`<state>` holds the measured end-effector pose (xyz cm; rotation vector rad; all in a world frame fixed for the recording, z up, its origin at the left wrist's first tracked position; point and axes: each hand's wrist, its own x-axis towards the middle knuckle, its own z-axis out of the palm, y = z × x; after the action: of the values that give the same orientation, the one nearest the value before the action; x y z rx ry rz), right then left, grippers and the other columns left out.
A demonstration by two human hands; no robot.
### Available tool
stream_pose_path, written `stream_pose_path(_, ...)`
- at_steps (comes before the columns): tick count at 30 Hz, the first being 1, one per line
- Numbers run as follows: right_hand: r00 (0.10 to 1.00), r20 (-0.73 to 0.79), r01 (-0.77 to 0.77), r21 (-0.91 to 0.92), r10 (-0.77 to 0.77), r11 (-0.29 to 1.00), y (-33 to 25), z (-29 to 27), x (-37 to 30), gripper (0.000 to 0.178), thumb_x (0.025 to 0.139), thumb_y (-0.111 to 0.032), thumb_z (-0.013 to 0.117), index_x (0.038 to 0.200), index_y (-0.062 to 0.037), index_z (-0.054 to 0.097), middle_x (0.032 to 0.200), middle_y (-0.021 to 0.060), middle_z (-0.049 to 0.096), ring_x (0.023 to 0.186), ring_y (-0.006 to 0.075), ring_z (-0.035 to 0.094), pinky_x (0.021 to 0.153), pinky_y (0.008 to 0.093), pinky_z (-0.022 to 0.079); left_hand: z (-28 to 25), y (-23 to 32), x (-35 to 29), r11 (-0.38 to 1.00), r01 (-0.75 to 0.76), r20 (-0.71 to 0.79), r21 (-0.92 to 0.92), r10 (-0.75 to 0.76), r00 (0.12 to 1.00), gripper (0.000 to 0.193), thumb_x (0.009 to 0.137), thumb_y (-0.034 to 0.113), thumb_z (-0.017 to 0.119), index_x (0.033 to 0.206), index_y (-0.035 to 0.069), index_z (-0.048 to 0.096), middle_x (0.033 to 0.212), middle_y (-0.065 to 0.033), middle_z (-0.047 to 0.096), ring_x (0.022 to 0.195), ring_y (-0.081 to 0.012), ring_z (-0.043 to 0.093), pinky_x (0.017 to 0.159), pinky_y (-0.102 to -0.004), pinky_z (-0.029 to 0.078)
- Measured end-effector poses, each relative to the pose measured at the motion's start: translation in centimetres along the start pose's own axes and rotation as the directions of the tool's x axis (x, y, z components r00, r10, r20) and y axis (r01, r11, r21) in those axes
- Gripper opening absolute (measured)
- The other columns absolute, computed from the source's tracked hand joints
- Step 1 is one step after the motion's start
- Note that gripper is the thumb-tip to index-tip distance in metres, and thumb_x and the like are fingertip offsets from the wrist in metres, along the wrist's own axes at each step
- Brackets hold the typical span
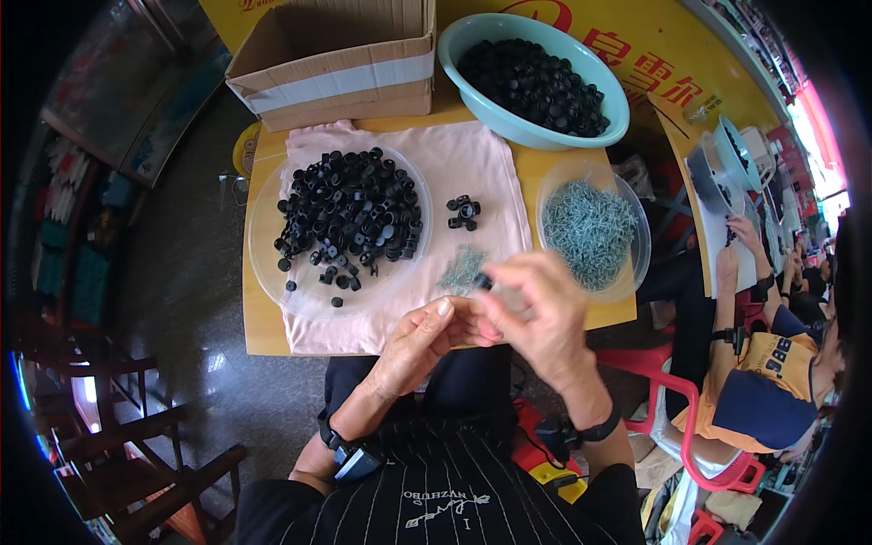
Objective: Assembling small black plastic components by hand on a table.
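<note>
The right hand [536, 309] is pinching a small black cap [482, 282] between its fingertips at the centre of the frame, and the left hand [425, 338] is closing in just beside it, fingers curled, though whether it is gripping anything I cannot tell. They are working over the pink cloth [472, 163], near a little heap of metal pins [463, 268] and between the clear tray of black caps [350, 218] at left and the clear bowl of pins [590, 227] at right. Because the cap is being held only at the fingertips above the table's near edge, it could be slipping free and dropping into the lap.
</note>
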<state>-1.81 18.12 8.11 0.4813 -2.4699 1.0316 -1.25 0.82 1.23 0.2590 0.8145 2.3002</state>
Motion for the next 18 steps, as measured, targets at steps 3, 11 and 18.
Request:
stream_pose_path(3,0.978,-0.184,-0.105,-0.057,0.093,0.993,1.9,-2.1,5.0,0.019,0.077,-0.012,0.073,0.092,-0.0045,0.065,0.086,0.0052,0.06,0.071,0.0147,0.056,0.054,0.0247,0.044,-0.6,1.1,0.0,0.96,0.111,-0.083,0.258,-0.092,0.992,0.043,0.101,0.034,0.039,0.121,-0.002,0.052,0.106,-0.0118,0.062,0.104,-0.0192,0.059,0.097,-0.0355,0.044)
stream_pose_path(11,0.955,-0.293,-0.164,-0.421,0.037,0.892,8.0,-3.8,13.7,0.019,0.081,-0.011,0.069,0.097,-0.0015,0.065,0.088,0.0071,0.061,0.069,0.0171,0.056,0.063,0.0294,0.046,-2.1,0.8,0.6,0.945,0.16,0.002,0.287,-0.167,0.986,0.026,0.097,0.011,0.05,0.118,-0.002,0.056,0.105,-0.0114,0.064,0.103,-0.0176,0.06,0.094,-0.0287,0.046)
stream_pose_path(18,0.961,0.22,-0.115,-0.238,0.169,0.964,4.4,1.7,9.0,0.017,0.078,-0.009,0.069,0.094,-0.0051,0.066,0.094,0.0076,0.06,0.08,0.0241,0.059,0.069,0.0321,0.048,-2.6,1.0,0.7,0.928,0.155,0.089,0.34,-0.196,0.976,0.024,0.096,0.009,0.049,0.117,-0.002,0.057,0.107,-0.0089,0.063,0.103,-0.0147,0.06,0.09,-0.0263,0.046)
